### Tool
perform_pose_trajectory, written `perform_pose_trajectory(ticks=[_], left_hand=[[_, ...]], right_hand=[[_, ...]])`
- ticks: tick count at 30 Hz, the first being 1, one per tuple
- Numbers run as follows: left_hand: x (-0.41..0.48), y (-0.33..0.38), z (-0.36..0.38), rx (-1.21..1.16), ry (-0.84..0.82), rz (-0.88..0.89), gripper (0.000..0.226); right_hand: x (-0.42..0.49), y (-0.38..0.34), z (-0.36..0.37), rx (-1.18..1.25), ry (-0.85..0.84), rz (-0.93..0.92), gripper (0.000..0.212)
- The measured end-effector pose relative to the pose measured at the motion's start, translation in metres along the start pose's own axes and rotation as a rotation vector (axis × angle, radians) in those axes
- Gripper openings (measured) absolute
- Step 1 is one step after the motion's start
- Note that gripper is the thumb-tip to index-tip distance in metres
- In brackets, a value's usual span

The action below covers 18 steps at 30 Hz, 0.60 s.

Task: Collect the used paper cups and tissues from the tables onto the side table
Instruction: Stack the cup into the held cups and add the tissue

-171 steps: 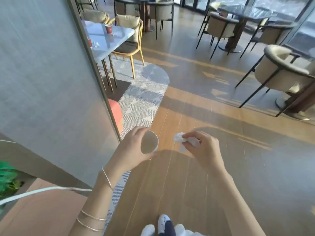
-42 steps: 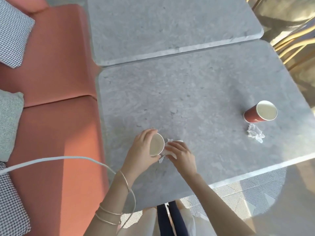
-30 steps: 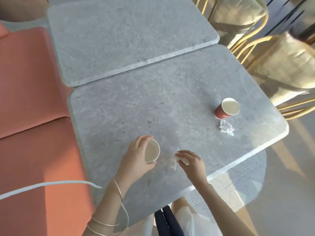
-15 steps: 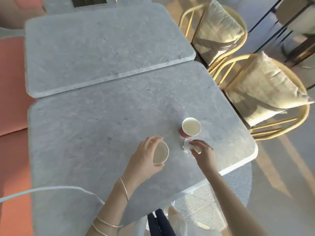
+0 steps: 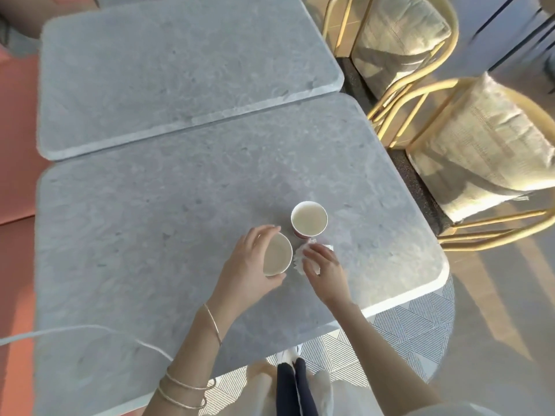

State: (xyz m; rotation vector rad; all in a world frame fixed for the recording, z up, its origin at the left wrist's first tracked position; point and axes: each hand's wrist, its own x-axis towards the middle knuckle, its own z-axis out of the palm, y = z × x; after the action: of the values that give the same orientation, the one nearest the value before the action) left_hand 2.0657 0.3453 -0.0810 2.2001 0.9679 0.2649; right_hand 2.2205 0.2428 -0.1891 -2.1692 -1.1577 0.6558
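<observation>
My left hand [image 5: 249, 265] grips a paper cup [image 5: 277, 258], tilted so its pale inside faces me, just above the near grey stone table [image 5: 150, 235]. A second paper cup [image 5: 308, 218] with a red outside stands upright on the table right behind it. My right hand [image 5: 322, 265] holds crumpled white tissue [image 5: 300, 256] at the table surface, just in front of the red cup and beside the held cup. Part of the tissue is hidden under my fingers.
A second grey table [image 5: 180, 64] butts against the far edge. Two yellow-framed chairs with beige cushions [image 5: 480, 139] stand to the right. An orange bench [image 5: 15, 115] runs along the left. Patterned rug [image 5: 405, 328] lies under the near table edge.
I walked from the hall to this table. Over the last second my right hand moved right, with its tissue, to the tissue beside the red cup; the left hand followed with its cup.
</observation>
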Motion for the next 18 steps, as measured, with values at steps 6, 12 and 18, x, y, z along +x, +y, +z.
perform_pose_trajectory(ticks=[6,12,18], left_hand=[[0.008,0.000,0.001,0.005,-0.029,-0.002,0.074],[0.021,0.010,-0.018,0.029,-0.013,0.061,0.075],[0.042,0.036,-0.040,-0.020,0.112,0.170,0.074]], right_hand=[[-0.017,0.005,0.004,-0.046,0.023,0.005,0.026],[-0.019,0.005,-0.003,-0.067,0.062,0.020,0.025],[-0.015,0.002,-0.013,-0.029,0.074,0.078,0.029]])
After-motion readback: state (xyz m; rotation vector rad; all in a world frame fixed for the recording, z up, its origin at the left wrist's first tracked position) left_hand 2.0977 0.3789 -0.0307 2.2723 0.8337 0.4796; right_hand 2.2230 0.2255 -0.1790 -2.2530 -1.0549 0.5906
